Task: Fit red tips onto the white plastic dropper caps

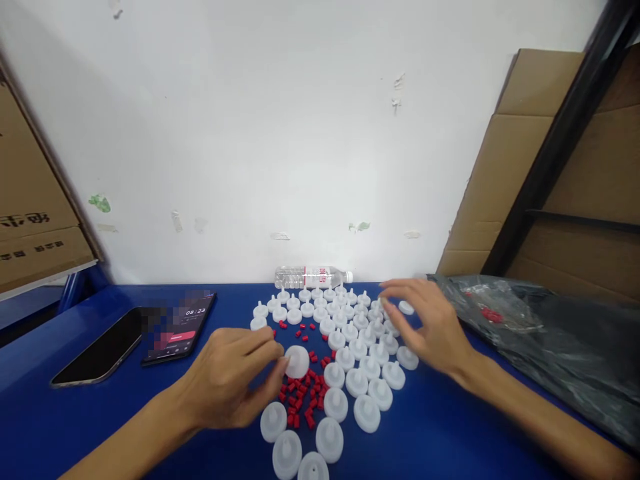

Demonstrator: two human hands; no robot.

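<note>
My left hand point(240, 377) is closed in a pinch on a white plastic nozzle cap point(297, 362), a round disc held by its edge above the small red caps point(300, 393). My right hand point(425, 320) reaches over the far right side of the many white nozzle caps point(357, 348) standing on the table. Its thumb and fingers are curved but apart, with the tips close to a white cap; I see nothing held between them. Most of the white caps stand with their narrow spouts up. The red pieces lie in a loose heap between the white ones.
A clear plastic bottle point(313, 276) lies against the white wall. Two phones, one dark point(100, 350) and one with a lit screen point(183, 327), lie at left on the blue table point(400, 440). A black plastic bag point(550, 353) with a clear bag of red pieces point(493, 315) is at right.
</note>
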